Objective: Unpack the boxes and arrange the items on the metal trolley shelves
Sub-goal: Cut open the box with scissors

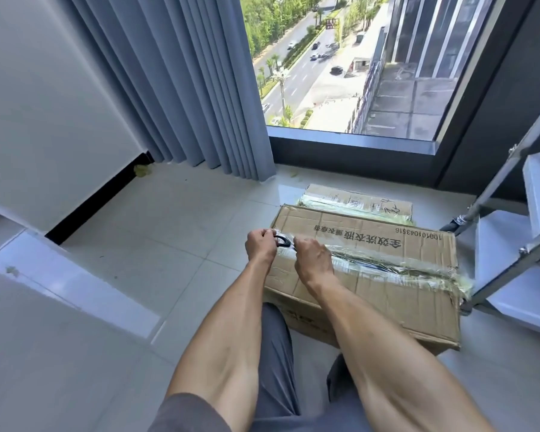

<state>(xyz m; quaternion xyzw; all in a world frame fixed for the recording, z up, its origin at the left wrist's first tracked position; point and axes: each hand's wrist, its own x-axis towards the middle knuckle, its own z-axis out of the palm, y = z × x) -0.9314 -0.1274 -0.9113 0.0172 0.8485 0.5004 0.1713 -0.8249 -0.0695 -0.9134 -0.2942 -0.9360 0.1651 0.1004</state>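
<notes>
A taped cardboard box (371, 285) with printed black characters lies on the tiled floor in front of me. Clear tape (396, 271) runs along its top seam. At the box's left end my left hand (260, 247) grips the black loop handle of what looks like scissors (283, 241). My right hand (314, 255) is curled over the same tool and the tape end beside it. Its blades are hidden under my right hand. A second taped box (359, 201) lies behind the first. The metal trolley (505, 194) with white shelves stands at the right.
A large window with a dark frame (353, 145) is straight ahead, and grey curtains (181, 88) hang at its left. A white cabinet or wall panel (50, 113) fills the left side. Pale floor tiles (156, 232) lie open left of the boxes.
</notes>
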